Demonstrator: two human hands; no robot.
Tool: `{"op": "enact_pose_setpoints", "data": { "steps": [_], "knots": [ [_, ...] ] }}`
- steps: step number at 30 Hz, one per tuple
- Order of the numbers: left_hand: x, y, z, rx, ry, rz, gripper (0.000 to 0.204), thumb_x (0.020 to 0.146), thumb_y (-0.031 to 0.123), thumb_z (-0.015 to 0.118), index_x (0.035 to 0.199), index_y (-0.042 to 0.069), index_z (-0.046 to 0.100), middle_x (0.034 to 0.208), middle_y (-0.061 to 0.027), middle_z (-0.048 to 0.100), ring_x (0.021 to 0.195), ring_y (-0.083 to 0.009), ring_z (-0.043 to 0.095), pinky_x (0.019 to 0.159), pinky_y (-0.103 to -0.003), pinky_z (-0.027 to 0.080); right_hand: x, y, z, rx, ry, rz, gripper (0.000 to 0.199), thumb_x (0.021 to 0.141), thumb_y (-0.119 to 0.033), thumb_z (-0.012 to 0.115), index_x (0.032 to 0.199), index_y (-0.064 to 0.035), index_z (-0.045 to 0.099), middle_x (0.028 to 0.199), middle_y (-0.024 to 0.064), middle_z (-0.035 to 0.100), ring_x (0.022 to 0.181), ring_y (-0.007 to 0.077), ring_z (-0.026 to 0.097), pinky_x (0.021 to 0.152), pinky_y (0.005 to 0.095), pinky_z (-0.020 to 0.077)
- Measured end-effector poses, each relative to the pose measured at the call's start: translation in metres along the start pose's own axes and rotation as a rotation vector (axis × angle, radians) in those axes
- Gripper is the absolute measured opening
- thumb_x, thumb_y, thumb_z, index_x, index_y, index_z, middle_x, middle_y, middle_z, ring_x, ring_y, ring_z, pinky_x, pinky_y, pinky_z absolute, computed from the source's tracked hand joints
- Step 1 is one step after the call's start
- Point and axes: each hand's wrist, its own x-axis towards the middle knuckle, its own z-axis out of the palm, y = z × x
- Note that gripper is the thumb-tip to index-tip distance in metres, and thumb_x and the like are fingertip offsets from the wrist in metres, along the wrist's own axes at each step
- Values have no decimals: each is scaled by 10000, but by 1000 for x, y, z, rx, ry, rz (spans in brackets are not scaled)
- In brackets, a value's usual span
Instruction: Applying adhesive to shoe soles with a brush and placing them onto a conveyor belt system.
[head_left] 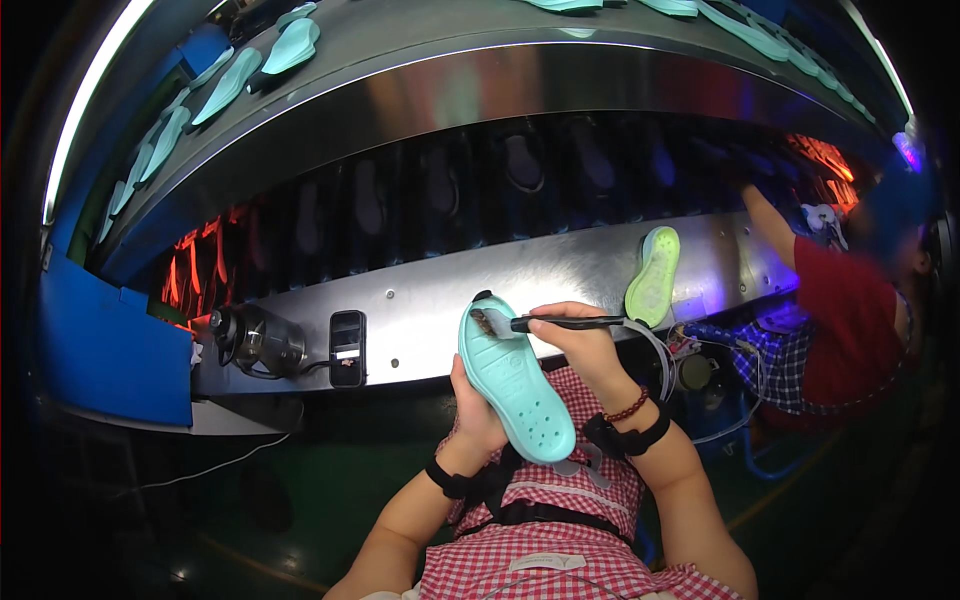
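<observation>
Head view, looking down: left hand (472, 415) at about 6 o'clock of centre, fingers wrapped around the back of a turquoise shoe sole (513, 378), holding it tilted with its ribbed face up, heel end toward the lap, toe end toward 12 o'clock; right hand (580, 342) just right of it, fingers clenched on a dark-handled brush (560, 323), bristle tip touching the sole's upper end, where a small dark smear shows; both wrists strapped with black bands, a bead bracelet (630, 406) on the right one; red-checked garment (545, 530) below, toward 6 o'clock.

Risks, as a judgement only: brush loaded too heavily, so liquid creeping past the sole's edge onto the left fingers or dripping on the checked cloth; sole held only from behind and unsupported, so brush pressure could twist or tip it out of the grasp; brush drifting off the toe end and missing the rim.

Look of the sole: pale turquoise, matte, soft-looking moulded foam or rubber; rows of small round holes near the heel; fine ridges across the middle; a dark patch under the bristles.

Beyond, toward 12 o'clock: long steel housing (560, 270) of a conveyor machine, dark soles riding inside, orange glow at 9 and 2 o'clock; a yellow-green sole (654, 276) leaning on the steel at 1 o'clock; more turquoise soles (290, 47) on the upper belt at 11 o'clock; a black cylindrical fitting (262, 340) at 9 o'clock; another person in a red top (840, 320) at 3 o'clock, arm reaching into the machine.
</observation>
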Motion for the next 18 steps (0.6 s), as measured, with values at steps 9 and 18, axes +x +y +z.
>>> {"op": "enact_pose_setpoints", "data": {
  "steps": [9,18],
  "knots": [
    [5,39,-4,161,139,226,698,860,603,153,1172,64,468,1036,-116,564,922,-252,562,813,-401,468,-50,-17,-13,-646,-518,-391,213,667,-105,680,871,-45,664,797,108,633,752,227,597,688,312,471],
    [-10,16,32,1,-8,20,728,848,637,176,1248,81,421,1172,-137,513,1002,-302,538,852,-432,458,-28,-47,0,-223,-250,-168,173,757,-42,648,928,-12,651,863,84,631,768,128,594,704,235,474]
  ]
}}
